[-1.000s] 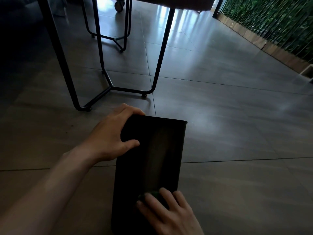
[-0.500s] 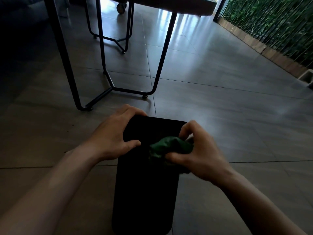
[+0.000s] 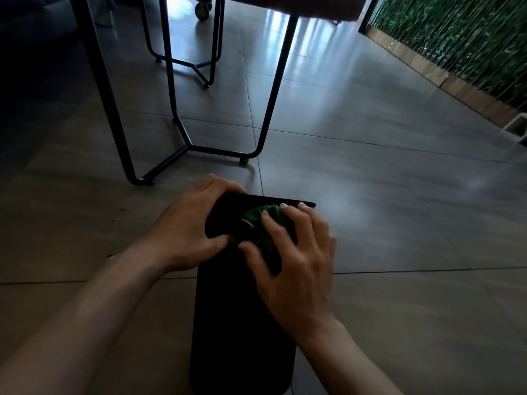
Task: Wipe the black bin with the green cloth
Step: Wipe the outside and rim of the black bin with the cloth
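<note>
The black bin point(image 3: 239, 323) lies on its side on the tiled floor, stretching away from me at the bottom centre. My left hand point(image 3: 188, 226) grips its far left corner, thumb pressed on the upper face. The bunched green cloth point(image 3: 263, 226) sits on the bin's upper face near the far end. My right hand point(image 3: 296, 260) covers the cloth with spread fingers and presses it against the bin. Most of the cloth is hidden under that hand.
A table with black metal legs point(image 3: 265, 109) stands just beyond the bin, its foot point(image 3: 243, 160) close to the bin's far end. A second frame point(image 3: 209, 67) and a caster wheel point(image 3: 203, 8) are farther back. A green plant wall point(image 3: 462, 38) runs along the right.
My right hand brought the cloth from the bin's near end up to its far end, then flattened over it from a pinch. My left hand has kept its grip.
</note>
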`<state>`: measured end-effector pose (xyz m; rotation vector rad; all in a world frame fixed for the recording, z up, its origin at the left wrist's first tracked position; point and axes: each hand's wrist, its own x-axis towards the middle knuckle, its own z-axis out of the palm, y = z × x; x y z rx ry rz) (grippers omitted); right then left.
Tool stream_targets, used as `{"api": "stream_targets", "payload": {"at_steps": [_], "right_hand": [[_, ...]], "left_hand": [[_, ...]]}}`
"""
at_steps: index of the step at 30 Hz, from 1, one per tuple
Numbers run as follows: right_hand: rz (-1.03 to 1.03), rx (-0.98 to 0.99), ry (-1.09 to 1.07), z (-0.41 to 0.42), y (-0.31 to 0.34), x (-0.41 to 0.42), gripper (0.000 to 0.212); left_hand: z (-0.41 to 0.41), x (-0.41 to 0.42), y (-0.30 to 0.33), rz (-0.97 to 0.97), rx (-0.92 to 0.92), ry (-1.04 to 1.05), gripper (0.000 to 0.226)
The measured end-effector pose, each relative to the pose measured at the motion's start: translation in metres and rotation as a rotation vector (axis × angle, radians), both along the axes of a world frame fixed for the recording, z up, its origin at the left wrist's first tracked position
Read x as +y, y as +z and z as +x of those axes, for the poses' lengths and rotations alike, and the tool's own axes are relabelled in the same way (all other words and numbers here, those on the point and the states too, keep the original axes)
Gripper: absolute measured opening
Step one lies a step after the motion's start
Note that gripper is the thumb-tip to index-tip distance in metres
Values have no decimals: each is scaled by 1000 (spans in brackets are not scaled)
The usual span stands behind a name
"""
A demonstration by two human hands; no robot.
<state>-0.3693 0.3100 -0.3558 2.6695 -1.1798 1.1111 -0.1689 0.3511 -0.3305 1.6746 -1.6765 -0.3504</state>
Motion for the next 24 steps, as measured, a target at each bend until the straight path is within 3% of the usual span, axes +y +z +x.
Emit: {"api": "stream_targets", "payload": {"at_steps": [2, 4, 11, 14, 17, 21, 24], "right_hand": [[-33, 205, 44, -7, -9, 6, 73], [-67, 369, 118, -15, -13, 8, 77], [-374, 525, 499, -53, -44, 29, 25], [-444, 604, 589, -66, -54, 36, 22], [-355, 448, 565, -59, -32, 17, 22], [-101, 215, 254, -21, 23, -31, 43], [-64, 207, 187, -2, 40, -46, 50]], "left_hand": [[1, 0, -1, -13, 4, -3, 64], [1, 0, -2, -20, 3, -4, 63], [3, -1, -2, 25, -24, -2, 70], [3, 0, -2, 21, -24, -10, 71], [3, 1, -1, 15, -18, -4, 70], [-1, 0, 0, 4, -29, -21, 68], [-1, 1, 1, 6, -26, -6, 70]]}}
